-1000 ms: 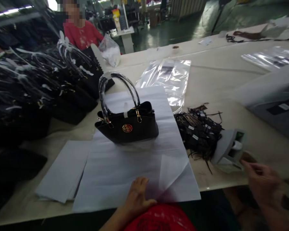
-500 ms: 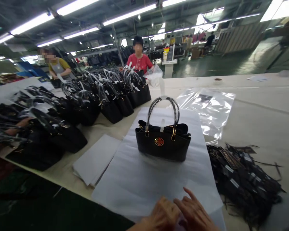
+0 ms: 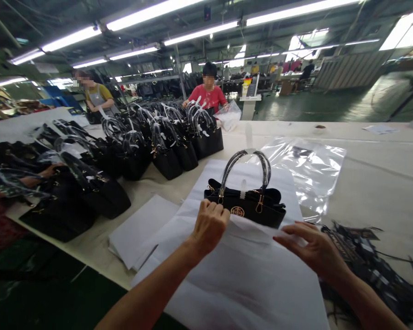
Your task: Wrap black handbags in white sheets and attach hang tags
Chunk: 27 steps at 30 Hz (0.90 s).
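A black handbag (image 3: 249,206) with a round gold emblem and wrapped, upright handles stands on white paper. White sheet paper (image 3: 251,270) rises in front of it and covers the lower part of its front. My left hand (image 3: 211,224) is closed on the sheet's upper left edge, close beside the emblem. At the bag's lower right corner, my right hand (image 3: 311,245) pinches the sheet's other upper corner between thumb and fingers.
Many black handbags (image 3: 106,195) crowd the left, with a stack of white paper (image 3: 141,233) nearer. Clear plastic (image 3: 306,165) lies behind the bag; black straps with tags (image 3: 375,270) are heaped at right. A person in red (image 3: 208,96) stands across the table (image 3: 382,183).
Both hands have moved up and apart from the near edge, lifting the white sheet against the bag's front. The view has shifted, so the scene appears slightly further right and lower.
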Motion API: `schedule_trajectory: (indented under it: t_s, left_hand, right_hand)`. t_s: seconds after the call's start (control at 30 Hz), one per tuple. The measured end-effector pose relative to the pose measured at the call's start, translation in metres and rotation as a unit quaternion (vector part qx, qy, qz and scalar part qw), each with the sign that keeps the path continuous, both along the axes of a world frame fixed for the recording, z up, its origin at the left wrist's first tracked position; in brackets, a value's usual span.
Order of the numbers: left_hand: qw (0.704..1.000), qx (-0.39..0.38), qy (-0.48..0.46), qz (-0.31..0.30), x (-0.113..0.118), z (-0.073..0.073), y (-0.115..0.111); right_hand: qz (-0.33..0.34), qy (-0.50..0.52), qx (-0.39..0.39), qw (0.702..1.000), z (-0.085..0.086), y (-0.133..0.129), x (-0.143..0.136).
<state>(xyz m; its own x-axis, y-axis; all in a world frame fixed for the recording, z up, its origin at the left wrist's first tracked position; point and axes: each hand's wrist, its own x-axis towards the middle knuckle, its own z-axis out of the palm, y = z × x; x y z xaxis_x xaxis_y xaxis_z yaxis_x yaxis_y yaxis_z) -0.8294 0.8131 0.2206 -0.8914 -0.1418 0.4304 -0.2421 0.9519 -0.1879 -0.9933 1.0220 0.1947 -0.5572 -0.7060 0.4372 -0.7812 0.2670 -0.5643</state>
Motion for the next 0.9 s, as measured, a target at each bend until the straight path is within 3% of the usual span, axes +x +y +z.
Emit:
schedule_trajectory:
  t_s: [0.1,0.17,0.23,0.33,0.4,0.47,0.57,0.67,0.8,0.9]
  left_hand:
    - [0.999,-0.029,0.000,-0.025,-0.036,0.016,-0.019]
    - [0.998,-0.045,0.040,-0.030,-0.050,0.010,-0.024]
    - [0.991,-0.064,0.083,-0.083,-0.056,-0.008,-0.023]
    - [0.980,-0.059,0.056,-0.181,-0.058,-0.043,-0.021]
    - [0.985,-0.028,0.017,-0.169,-0.063,-0.061,-0.023]
    - [0.991,-0.001,-0.013,-0.134,-0.073,-0.070,-0.028]
    - [0.990,0.012,-0.049,-0.129,-0.090,-0.068,-0.037]
    - [0.990,0.032,-0.051,-0.126,-0.105,-0.062,-0.043]
    - [0.987,0.078,-0.075,-0.117,-0.119,-0.054,-0.046]
    - [0.978,0.132,-0.123,-0.108,-0.123,-0.046,-0.047]
  right_hand:
    - [-0.083,0.016,-0.011,0.996,0.019,-0.023,-0.019]
    - [-0.139,0.044,-0.011,0.989,0.024,-0.036,-0.031]
    - [-0.173,0.047,0.000,0.984,0.023,-0.044,-0.041]
    - [-0.199,0.021,0.025,0.979,0.012,-0.045,-0.054]
    - [-0.214,-0.002,0.053,0.975,0.005,-0.044,-0.061]
    - [-0.215,-0.012,0.064,0.974,0.002,-0.045,-0.067]
    - [-0.192,0.015,0.009,0.981,0.012,-0.064,-0.075]
    - [-0.163,0.020,-0.071,0.984,0.032,-0.105,-0.081]
    - [-0.139,-0.139,-0.130,0.972,0.051,-0.159,-0.084]
    - [-0.100,-0.218,-0.157,0.958,0.049,-0.171,-0.071]
